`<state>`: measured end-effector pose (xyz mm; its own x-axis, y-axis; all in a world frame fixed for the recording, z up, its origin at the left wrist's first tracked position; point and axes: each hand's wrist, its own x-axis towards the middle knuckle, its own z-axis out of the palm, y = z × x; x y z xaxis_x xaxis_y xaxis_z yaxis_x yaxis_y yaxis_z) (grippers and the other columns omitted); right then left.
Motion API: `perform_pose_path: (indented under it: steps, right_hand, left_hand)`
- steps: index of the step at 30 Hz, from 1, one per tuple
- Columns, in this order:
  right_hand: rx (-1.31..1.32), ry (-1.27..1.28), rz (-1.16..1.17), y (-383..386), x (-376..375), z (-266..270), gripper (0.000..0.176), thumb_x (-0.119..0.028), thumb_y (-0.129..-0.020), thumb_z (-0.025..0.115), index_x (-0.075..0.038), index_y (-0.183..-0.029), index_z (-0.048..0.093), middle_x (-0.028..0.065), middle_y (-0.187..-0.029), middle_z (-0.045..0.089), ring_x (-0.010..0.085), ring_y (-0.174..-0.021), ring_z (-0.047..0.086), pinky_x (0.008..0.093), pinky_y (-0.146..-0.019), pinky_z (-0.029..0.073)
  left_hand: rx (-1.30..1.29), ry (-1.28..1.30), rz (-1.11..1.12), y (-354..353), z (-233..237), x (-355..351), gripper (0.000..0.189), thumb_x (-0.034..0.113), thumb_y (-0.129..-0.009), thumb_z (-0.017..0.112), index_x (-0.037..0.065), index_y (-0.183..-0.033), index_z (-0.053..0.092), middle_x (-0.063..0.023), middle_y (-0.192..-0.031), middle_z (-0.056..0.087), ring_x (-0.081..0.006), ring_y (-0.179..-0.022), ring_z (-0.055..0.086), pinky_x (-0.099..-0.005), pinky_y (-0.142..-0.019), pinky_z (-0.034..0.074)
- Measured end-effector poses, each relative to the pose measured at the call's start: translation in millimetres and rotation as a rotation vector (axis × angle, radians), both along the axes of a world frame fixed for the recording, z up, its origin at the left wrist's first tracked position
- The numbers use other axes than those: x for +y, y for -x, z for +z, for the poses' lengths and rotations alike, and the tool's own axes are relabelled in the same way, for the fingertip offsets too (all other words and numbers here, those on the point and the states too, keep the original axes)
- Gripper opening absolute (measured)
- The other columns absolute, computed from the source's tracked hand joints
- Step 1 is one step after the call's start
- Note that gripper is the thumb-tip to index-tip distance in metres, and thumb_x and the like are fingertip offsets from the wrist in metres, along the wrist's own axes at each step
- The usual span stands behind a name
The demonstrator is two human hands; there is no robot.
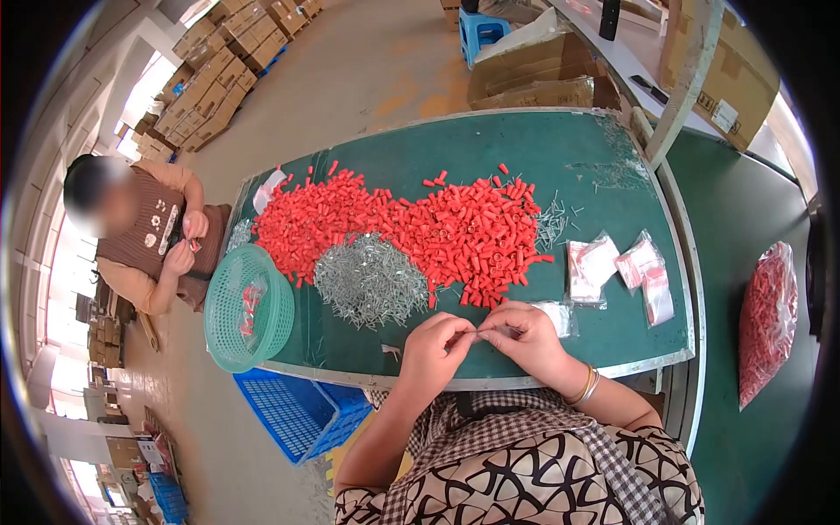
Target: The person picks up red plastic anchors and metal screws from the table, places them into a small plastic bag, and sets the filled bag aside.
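Note:
My left hand (pixel 430 352) and my right hand (pixel 528 339) meet near the table's front edge, thumbs and fingers pinched together. Between the fingertips is something thin and small that I cannot make out. Just beyond them spreads a heap of small red plastic sleeves (pixel 472 232). A pile of silver screws or nails (pixel 367 280) lies to the left, in front of the red heap. Close to my right hand is a clear plastic bag (pixel 560 317). Further right lie several small zip bags (pixel 595 267) with white and red in them.
A green plastic basket (pixel 220 337) at the table's left end holds a bag with red pieces. Beside it, a co-worker (pixel 153 219) handles something small. A blue crate (pixel 280 416) sits below the green table (pixel 525 144). A large bag of red sleeves (pixel 768 324) lies at right.

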<state>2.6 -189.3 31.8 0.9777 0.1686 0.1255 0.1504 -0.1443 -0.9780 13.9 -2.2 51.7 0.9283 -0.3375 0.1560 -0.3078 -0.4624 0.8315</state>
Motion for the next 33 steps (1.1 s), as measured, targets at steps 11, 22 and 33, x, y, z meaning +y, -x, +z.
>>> perform_pose_path:
  steps: [11,22,33]
  right_hand:
    - [0.014,0.037,0.002,-0.3,0.2,1.0,0.005,-0.006,-0.082,0.072,-0.005,-0.087,0.070,0.0040,-0.078,0.061,0.0130,-0.062,0.052,0.0277,-0.056,0.043]
    - [0.088,-0.084,0.017,3.7,1.1,-5.8,0.003,-0.001,-0.083,0.070,-0.001,-0.085,0.069,0.0020,-0.081,0.056,0.0070,-0.065,0.048,0.0234,-0.056,0.038]
    - [0.272,-0.323,0.119,5.7,7.8,-8.5,0.012,-0.002,-0.084,0.070,-0.003,-0.096,0.066,-0.0019,-0.079,0.060,0.0027,-0.063,0.047,0.0191,-0.052,0.037]
  left_hand:
    - [-0.015,-0.009,-0.013,0.7,0.0,1.0,0.012,-0.001,-0.079,0.071,-0.001,-0.089,0.063,-0.0079,-0.081,0.061,-0.0160,-0.062,0.060,-0.0275,-0.056,0.048]
    - [0.098,0.058,0.020,0.4,-11.4,15.3,0.006,-0.002,-0.081,0.067,-0.001,-0.086,0.065,-0.0058,-0.078,0.059,-0.0109,-0.064,0.058,-0.0248,-0.056,0.046]
    - [0.052,0.256,0.334,16.6,14.2,71.1,0.003,0.002,-0.084,0.067,0.003,-0.087,0.066,-0.0031,-0.076,0.061,-0.0118,-0.067,0.058,-0.0256,-0.060,0.047]
